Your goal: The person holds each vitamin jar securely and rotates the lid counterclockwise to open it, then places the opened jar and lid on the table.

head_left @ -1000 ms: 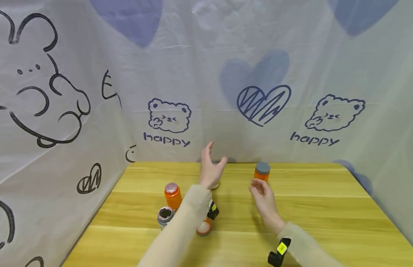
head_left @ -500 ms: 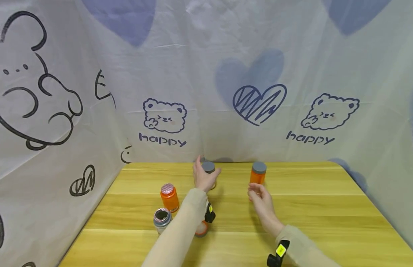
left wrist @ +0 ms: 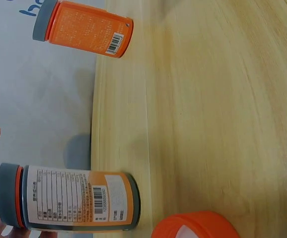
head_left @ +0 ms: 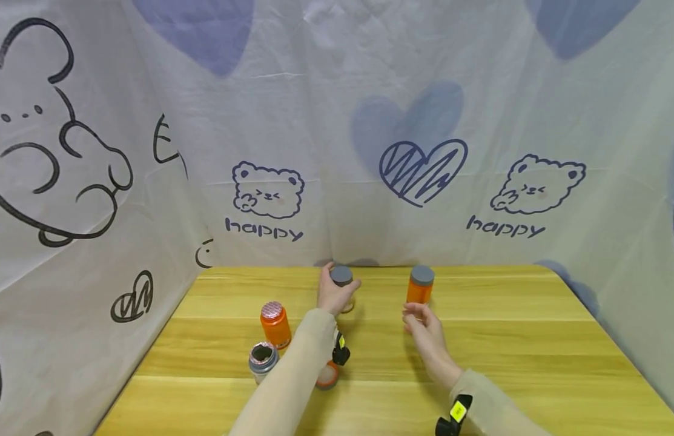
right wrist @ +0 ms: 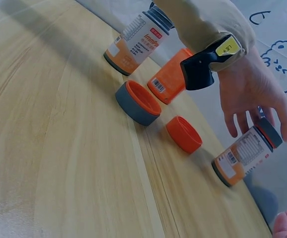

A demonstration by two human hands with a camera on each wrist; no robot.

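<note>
At the back middle of the table stands a labelled supplement jar (head_left: 341, 276) with a grey lid. My left hand (head_left: 332, 297) is spread around its top. In the left wrist view some fingertips lie behind the jar (left wrist: 74, 198), while the thumb is apart from the lid; contact is unclear. My right hand (head_left: 428, 330) hovers just in front of an orange bottle (head_left: 420, 289) with a grey lid, its fingers loosely bent and holding nothing. On the table between the arms and the jars lie a grey lid (right wrist: 137, 103) with an orange inside and an orange lid (right wrist: 184, 135).
To the left of my left forearm stand a lidless orange bottle (head_left: 275, 325) with a patterned seal and a jar (head_left: 263, 357) with a torn seal and dark opening. A printed cloth (head_left: 337, 151) hangs behind the wooden table (head_left: 505, 357) and along its left side.
My left hand has come down from above the table to around the grey-lidded jar. My right hand stays in front of the orange bottle. The view has shifted slightly.
</note>
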